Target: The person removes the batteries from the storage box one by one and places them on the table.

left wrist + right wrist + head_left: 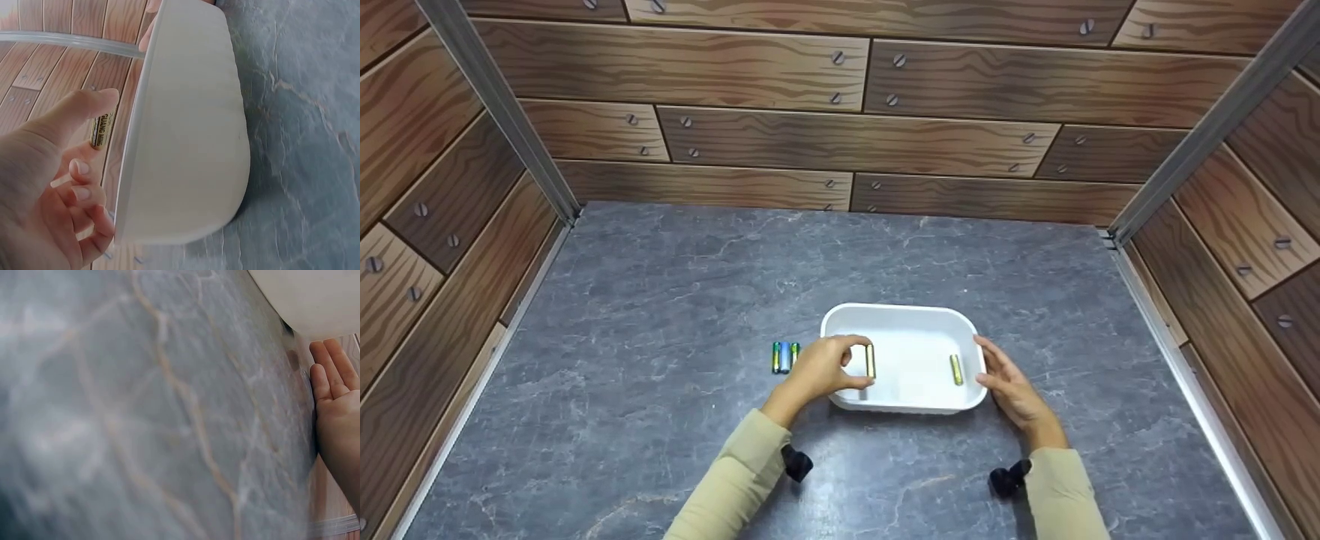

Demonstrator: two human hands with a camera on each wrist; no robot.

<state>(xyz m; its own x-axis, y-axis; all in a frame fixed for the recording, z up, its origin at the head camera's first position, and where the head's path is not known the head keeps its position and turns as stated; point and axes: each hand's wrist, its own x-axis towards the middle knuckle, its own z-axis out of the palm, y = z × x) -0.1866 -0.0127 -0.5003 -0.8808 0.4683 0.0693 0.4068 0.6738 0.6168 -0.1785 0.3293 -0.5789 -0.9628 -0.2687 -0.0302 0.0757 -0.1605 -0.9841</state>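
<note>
My left hand pinches a gold-coloured AA battery between thumb and forefinger, above the left part of a white plastic container. The left wrist view shows lettering on this battery, and the other fingers bent loosely below it. Another gold battery lies on the container's floor near its right end. At the right end, my right hand holds the rim with thumb and fingertips. Its other fingers stretch along the outside wall in the right wrist view.
Just left of the container, a green battery and a blue battery stand or lie side by side with another green one, partly behind my left hand. Wood-patterned walls enclose the grey marbled table at back and sides.
</note>
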